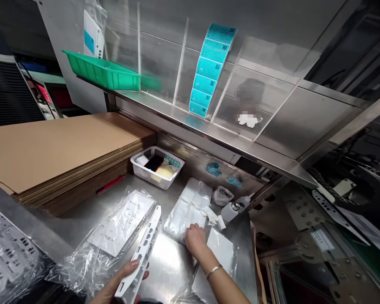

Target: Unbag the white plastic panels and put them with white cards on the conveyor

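Just a white slotted bracket [139, 251]

Left hand [122, 282] low, right palm [195, 238] down

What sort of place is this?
Probably a packing station in a factory or warehouse: a stainless steel bench with a stack of flat cardboard sheets, a roll of teal printed labels, and a white slotted part in the left hand beside clear plastic bags.
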Available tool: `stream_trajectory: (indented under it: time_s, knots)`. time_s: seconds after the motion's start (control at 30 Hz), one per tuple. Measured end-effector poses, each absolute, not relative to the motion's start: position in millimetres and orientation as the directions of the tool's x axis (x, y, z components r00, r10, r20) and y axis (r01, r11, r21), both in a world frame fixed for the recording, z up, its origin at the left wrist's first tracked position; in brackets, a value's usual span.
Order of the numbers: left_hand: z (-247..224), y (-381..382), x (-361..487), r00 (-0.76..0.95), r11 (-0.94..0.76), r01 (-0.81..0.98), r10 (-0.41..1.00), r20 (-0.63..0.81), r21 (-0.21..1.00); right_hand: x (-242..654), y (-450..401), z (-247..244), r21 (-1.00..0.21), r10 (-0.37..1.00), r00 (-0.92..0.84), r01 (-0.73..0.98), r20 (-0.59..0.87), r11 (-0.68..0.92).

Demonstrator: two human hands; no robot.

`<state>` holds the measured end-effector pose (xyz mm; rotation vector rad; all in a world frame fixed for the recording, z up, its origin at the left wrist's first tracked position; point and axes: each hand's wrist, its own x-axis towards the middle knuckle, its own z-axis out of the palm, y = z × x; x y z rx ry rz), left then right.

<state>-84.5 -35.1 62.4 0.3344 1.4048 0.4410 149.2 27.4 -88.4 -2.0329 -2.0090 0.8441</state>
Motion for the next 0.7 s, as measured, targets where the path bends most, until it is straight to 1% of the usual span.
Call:
stream_trajectory:
  time_s: [0.13,0.2,0.27,0.37,0.43,0.5,0.57,0.63,0.7]
  knots:
    - [55,-26,-70,0.133,0.877,-0.022,0.478,-0.868,0.48,130,22,-95,-0.557,0.95,-0.104,0.826,-0.295,-0.083]
    - [49,-23,-61,0.164,0.874,-0.006,0.481,-0.861,0.486,140,29,-100,-0.62,0.948,-0.092,0.775,-0.303,-0.123]
    - [45,-21,-51,0.211,0.869,0.01,0.482,-0.85,0.495,153,40,-107,-0.7,0.94,-0.076,0.688,-0.333,-0.192]
    - [42,-15,-36,0.294,0.855,0.057,0.479,-0.827,0.515,170,56,-119,-0.809,0.905,-0.083,0.487,-0.418,-0.329]
    - [39,-9,-25,0.33,0.831,0.126,0.481,-0.812,0.542,178,60,-124,-0.852,0.882,-0.094,0.324,-0.461,-0.411]
    - [35,0,-16,0.305,0.811,0.193,0.485,-0.819,0.553,187,60,-124,-0.88,0.883,-0.068,0.145,-0.464,-0.451]
    - [29,8,-12,0.247,0.807,0.234,0.49,-0.836,0.543,196,60,-119,-0.903,0.903,0.014,-0.044,-0.428,-0.427]
    - [23,13,-12,0.213,0.805,0.252,0.495,-0.843,0.536,202,60,-111,-0.913,0.915,0.136,-0.214,-0.381,-0.348]
    - [20,14,-17,0.248,0.799,0.23,0.504,-0.828,0.555,204,63,-102,-0.908,0.901,0.259,-0.331,-0.348,-0.256]
